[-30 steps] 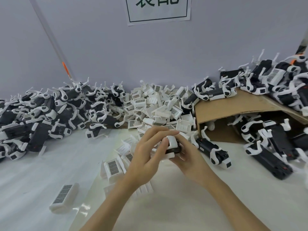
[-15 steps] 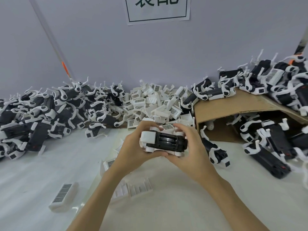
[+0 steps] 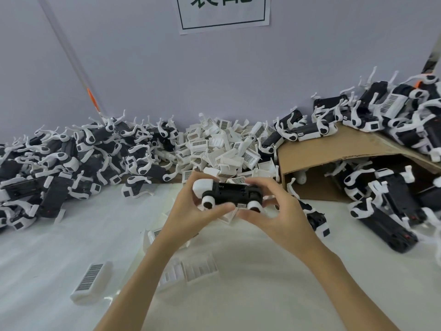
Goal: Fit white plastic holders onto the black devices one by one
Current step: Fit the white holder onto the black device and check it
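White cloth-covered surface [image 3: 238, 295] against lilac wall | left hand [image 3: 191, 217] and right hand [image 3: 276, 217], fingers curled, grip one black oblong device with white end cap and round white wheels [image 3: 230, 195] at its two ends, above surface | heap of loose white plastic holders [image 3: 226, 149] behind | brown cardboard box [image 3: 334, 158] right

Brown cardboard box [image 3: 338, 149] on its side at right; printed paper sign [image 3: 223, 13] on the lilac wall [image 3: 143, 75].

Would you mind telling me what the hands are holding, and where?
Both hands hold one black device: left hand at its white-capped end, right hand at the other.
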Action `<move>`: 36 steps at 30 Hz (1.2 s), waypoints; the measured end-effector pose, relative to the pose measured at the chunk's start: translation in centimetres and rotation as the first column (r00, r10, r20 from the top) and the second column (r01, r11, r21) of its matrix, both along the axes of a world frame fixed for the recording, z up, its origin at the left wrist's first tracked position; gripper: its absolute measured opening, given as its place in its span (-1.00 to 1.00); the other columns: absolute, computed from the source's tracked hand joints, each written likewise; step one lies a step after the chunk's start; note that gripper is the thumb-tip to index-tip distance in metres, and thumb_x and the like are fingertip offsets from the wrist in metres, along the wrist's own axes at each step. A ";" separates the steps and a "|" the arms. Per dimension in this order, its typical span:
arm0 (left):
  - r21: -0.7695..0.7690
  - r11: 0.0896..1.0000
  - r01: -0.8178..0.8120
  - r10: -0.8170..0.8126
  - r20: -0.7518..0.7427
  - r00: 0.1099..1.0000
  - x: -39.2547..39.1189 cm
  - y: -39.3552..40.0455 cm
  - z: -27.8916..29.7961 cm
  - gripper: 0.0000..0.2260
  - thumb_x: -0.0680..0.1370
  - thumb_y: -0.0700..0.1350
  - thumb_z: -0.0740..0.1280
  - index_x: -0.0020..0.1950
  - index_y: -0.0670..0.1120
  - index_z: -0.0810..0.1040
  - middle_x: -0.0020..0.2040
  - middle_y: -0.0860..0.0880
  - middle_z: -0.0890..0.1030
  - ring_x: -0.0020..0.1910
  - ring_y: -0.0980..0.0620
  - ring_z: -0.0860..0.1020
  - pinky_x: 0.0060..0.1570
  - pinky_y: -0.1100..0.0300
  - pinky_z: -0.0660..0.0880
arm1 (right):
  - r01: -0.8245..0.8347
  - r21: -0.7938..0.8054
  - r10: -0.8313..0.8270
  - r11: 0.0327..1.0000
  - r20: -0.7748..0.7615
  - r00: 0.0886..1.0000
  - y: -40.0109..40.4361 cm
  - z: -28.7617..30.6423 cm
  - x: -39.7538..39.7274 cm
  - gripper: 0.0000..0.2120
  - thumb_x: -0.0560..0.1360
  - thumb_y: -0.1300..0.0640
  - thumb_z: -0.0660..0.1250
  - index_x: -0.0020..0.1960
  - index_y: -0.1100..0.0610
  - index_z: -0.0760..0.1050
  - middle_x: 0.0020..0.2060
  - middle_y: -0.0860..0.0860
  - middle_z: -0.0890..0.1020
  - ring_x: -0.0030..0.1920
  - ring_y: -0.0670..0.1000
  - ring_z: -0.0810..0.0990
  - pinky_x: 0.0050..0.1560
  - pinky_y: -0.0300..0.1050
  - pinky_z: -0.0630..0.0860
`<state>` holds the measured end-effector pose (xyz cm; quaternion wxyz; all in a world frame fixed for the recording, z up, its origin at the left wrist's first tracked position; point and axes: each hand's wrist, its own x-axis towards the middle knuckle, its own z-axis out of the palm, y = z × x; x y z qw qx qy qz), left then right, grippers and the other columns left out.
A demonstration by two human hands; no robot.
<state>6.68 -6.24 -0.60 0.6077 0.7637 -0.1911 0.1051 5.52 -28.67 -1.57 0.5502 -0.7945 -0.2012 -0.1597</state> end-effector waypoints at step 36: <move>0.026 0.996 -0.081 0.075 0.180 0.981 -1.5 -3.9 -0.6 -0.66 0.49 0.14 0.52 0.24 0.12 0.67 0.05 0.14 0.69 0.03 -0.01 0.65 0.12 0.01 0.60 | 0.153 0.535 0.204 0.831 -0.548 0.811 2.0 -1.1 0.2 -0.68 0.78 0.09 0.08 0.33 0.12 0.57 0.00 0.12 0.73 -0.17 0.01 0.73 0.15 0.39 0.63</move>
